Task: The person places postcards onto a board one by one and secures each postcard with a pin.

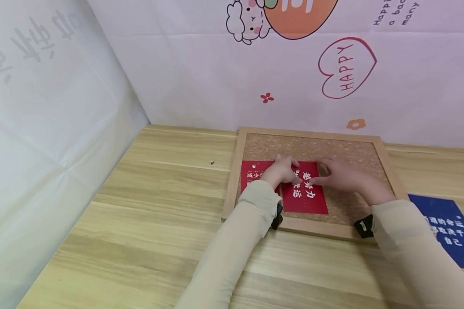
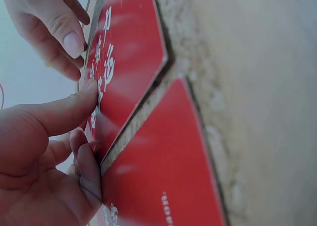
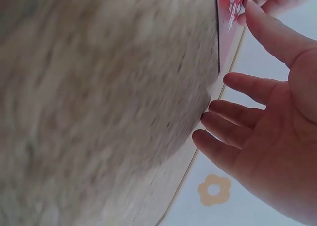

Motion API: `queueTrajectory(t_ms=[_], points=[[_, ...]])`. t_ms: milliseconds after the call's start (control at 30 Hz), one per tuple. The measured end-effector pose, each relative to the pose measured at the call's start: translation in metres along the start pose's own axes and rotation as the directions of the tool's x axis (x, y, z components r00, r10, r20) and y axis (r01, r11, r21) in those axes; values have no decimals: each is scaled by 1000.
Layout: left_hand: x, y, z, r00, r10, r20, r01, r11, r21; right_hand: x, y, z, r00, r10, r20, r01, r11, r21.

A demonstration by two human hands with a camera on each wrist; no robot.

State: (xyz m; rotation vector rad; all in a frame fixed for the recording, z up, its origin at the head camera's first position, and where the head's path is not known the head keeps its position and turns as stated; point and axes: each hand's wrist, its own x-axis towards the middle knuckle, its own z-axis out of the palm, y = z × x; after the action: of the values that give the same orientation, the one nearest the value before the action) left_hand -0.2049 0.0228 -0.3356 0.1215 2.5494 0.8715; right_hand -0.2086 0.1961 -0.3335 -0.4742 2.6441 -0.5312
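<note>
- I've got the left hand (image 1: pixel 279 172) at the right red card (image 1: pixel 306 206), thumb by its face; can't tell if it's clamped on anything.
- My right hand (image 1: pixel 342 176): fingers apart, relaxed, near that card's right edge.
- Both red cards lie side by side on the corkboard (image 1: pixel 355 171).
- Small pin (image 1: pixel 212 162) on the surface (image 1: pixel 154 189), left; blue card (image 1: pixel 450 236), right.

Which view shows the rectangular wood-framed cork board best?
The head view: all four sides of the rectangular wood-framed cork board appear, though partly covered. The left wrist view gives only slanting strips; the right wrist view, a close, blurred stretch of cork.
</note>
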Motion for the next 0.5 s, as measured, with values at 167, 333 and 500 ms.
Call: queueTrajectory(t_ms=[167, 333, 500], points=[[0, 1, -1, 1000, -3, 1, 3, 1000, 5, -4, 12, -7, 1000, 13, -14, -14, 999, -30], [0, 2, -1, 1000, 5, 4, -5, 1000, 0, -10, 27, -15, 999, 29, -27, -30, 998, -55], [0, 3, 0, 1000, 8, 3, -8, 1000, 8, -16, 47, -20, 998, 56, -40, -59, 995, -83]])
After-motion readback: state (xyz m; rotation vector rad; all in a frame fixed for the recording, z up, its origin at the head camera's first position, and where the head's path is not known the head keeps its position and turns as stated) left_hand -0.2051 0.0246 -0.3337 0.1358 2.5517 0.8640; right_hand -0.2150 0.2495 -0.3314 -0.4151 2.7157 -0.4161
